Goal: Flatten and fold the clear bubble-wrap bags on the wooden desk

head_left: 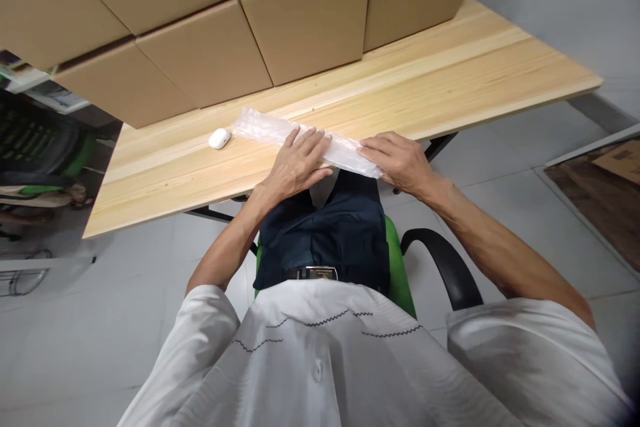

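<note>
A long clear plastic bag (pixel 265 128) lies across the near edge of the wooden table (pixel 450 80). My left hand (pixel 299 163) rests flat on its middle, fingers stretched out and slightly apart. My right hand (pixel 397 160) lies on the bag's right end at the table edge, fingers extended and pressing down on the plastic. A small white oval object (pixel 219 139) sits on the table just left of the bag's far end, untouched.
Several large cardboard boxes (pixel 300 27) are stacked along the back of the table. I sit on a green chair (pixel 400 267) with a black armrest (pixel 445 267). A green crate (pixel 35 147) stands at the left, grey tiled floor all around.
</note>
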Motion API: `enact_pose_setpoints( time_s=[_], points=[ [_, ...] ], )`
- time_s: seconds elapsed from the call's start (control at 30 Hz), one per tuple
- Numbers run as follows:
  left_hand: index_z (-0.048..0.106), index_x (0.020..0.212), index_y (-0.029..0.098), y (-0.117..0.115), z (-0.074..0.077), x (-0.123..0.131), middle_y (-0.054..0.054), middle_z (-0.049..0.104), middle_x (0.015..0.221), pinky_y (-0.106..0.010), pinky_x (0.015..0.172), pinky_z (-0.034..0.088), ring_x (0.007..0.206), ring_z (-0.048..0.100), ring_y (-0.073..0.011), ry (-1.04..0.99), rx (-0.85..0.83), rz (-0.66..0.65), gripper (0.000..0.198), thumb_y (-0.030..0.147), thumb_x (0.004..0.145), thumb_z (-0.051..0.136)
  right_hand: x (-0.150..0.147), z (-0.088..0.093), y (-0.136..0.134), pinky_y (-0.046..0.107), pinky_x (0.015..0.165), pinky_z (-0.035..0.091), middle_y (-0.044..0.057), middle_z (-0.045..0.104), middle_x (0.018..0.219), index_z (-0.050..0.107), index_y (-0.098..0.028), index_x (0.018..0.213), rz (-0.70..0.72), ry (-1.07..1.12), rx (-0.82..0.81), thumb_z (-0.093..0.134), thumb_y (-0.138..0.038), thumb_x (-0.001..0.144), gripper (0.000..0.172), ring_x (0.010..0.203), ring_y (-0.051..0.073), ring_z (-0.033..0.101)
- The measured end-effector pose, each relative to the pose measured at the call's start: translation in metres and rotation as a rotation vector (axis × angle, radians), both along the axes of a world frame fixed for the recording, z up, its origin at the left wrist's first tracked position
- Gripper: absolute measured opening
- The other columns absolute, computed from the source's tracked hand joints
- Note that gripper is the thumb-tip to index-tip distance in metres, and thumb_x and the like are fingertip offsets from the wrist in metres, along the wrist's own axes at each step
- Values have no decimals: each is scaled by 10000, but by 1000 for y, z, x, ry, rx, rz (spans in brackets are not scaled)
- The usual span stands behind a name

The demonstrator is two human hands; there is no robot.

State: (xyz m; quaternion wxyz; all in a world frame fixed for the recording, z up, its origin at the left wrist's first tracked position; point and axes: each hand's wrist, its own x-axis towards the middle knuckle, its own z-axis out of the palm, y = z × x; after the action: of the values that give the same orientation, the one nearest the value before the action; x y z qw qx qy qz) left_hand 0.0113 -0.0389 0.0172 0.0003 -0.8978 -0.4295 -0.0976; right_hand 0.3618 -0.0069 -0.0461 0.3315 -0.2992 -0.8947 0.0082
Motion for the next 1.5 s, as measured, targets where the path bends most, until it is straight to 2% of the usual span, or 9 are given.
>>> enact_pose_setpoints(
  time_s=[0.1, 0.27, 0.43, 0.57, 0.7, 0.87, 1.03, 1.23, 1.5],
  points=[
    [660, 1833, 247, -3, -6, 12, -198, 662, 1924, -764, 1626, 258, 1872, 550, -438, -4, 36, 7, 654, 599, 1286, 585, -10, -3, 0, 635, 1080, 710, 144, 926, 1509, 911, -296, 1381, -21, 4, 79, 588, -225, 1203, 375, 1291, 399, 837],
    [803, 1641, 232, -6, -19, 22, -204, 810, 1729, -741, 1512, 486, 1673, 741, -388, -46, 82, 17, 469, 397, 1303, 522, -20, -4, 2, 628, 1066, 718, 156, 937, 1478, 919, -272, 1303, -32, 16, 108, 521, -260, 1267, 400, 1265, 386, 844],
    [839, 1489, 209, -11, -25, 16, -240, 826, 1626, -657, 1280, 664, 1521, 784, -391, -113, 117, 16, 469, 361, 1324, 426, -19, -7, 1, 671, 1111, 736, 131, 916, 1560, 915, -320, 1463, 21, 33, 43, 569, -389, 1254, 410, 1347, 413, 841],
    [838, 1464, 235, -14, -25, 15, -226, 794, 1535, -607, 1163, 671, 1394, 755, -375, -163, 129, 23, 485, 422, 1332, 410, -17, -5, -7, 721, 1225, 704, 119, 903, 1600, 893, -357, 1570, 71, 144, -77, 670, -424, 1219, 421, 1456, 433, 827],
    [871, 1399, 253, -13, -23, 15, -189, 769, 1358, -577, 1076, 652, 1249, 713, -365, -201, 105, 66, 484, 450, 1323, 436, -20, 2, -12, 693, 1161, 719, 94, 959, 1434, 941, -370, 1423, 130, 213, -163, 680, -426, 1216, 337, 1360, 412, 855],
    [920, 1303, 227, -16, -13, 17, -156, 768, 1223, -547, 1124, 637, 1213, 704, -348, -254, 59, 105, 570, 519, 1337, 432, -27, 14, -12, 637, 1140, 695, 94, 975, 1313, 944, -338, 1282, 93, 282, -225, 659, -408, 1227, 299, 1257, 378, 867],
    [846, 1629, 256, -20, -9, 23, -151, 778, 1292, -562, 1151, 633, 1228, 703, -359, -220, 45, 146, 573, 601, 1315, 512, -28, 20, -9, 638, 1128, 678, 93, 966, 1287, 943, -330, 1185, 76, 242, -274, 663, -428, 1220, 299, 1213, 378, 849],
    [936, 1402, 280, -14, -21, 25, -169, 776, 1288, -587, 1098, 623, 1195, 702, -366, -183, 92, 152, 587, 592, 1329, 444, -23, 16, -11, 658, 1148, 685, 103, 961, 1326, 929, -338, 1270, 85, 241, -190, 625, -489, 1266, 339, 1312, 404, 811],
    [882, 1518, 295, -7, -12, 26, -143, 772, 1432, -636, 1288, 581, 1362, 699, -367, -204, 79, 144, 420, 550, 1278, 651, -32, 18, -4, 704, 1172, 671, 120, 945, 1336, 925, -335, 1290, 36, 229, -162, 520, -531, 1292, 449, 1329, 421, 791]
  ],
)
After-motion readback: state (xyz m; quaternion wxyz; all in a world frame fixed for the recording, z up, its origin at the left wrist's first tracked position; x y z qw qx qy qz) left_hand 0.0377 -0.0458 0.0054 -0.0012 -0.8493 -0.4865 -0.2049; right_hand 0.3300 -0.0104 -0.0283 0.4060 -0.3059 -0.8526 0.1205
